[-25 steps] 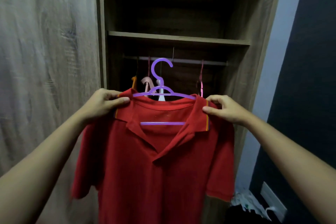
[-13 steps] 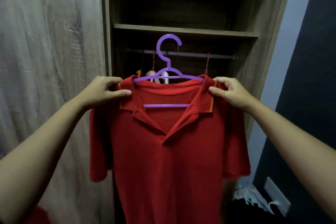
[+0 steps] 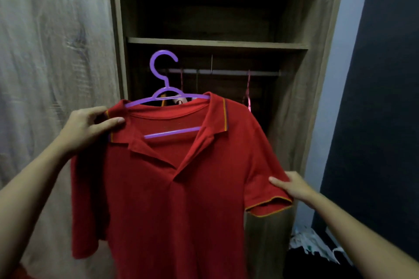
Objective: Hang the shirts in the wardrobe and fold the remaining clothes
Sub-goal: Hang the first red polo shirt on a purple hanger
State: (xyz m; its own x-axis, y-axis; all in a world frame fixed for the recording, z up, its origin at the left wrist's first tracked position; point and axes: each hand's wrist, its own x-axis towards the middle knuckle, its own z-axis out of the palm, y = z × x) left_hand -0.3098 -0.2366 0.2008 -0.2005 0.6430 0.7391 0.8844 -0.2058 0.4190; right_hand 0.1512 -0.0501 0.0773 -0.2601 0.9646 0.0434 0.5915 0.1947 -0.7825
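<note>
A red polo shirt (image 3: 172, 188) hangs on a purple plastic hanger (image 3: 163, 75) in front of the open wardrobe. The hanger tilts, its hook up at the left, just in front of the left end of the clothes rail (image 3: 226, 72). My left hand (image 3: 88, 127) pinches the shirt's left shoulder and collar. My right hand (image 3: 292, 186) holds the hem end of the shirt's right sleeve, lower down, with the thumb on the cloth. The shirt's lower part runs out of the frame.
The wardrobe has a wooden shelf (image 3: 215, 43) above the rail and a wood-grain door (image 3: 56, 75) at the left. Several hangers (image 3: 248, 88) hang on the rail behind the shirt. A dark wall (image 3: 381, 97) stands at the right, with clothes (image 3: 313, 244) on the floor below.
My right hand let go of the right collar and dropped to the right sleeve. The hanger tilted, and its hook shifted left toward the rail.
</note>
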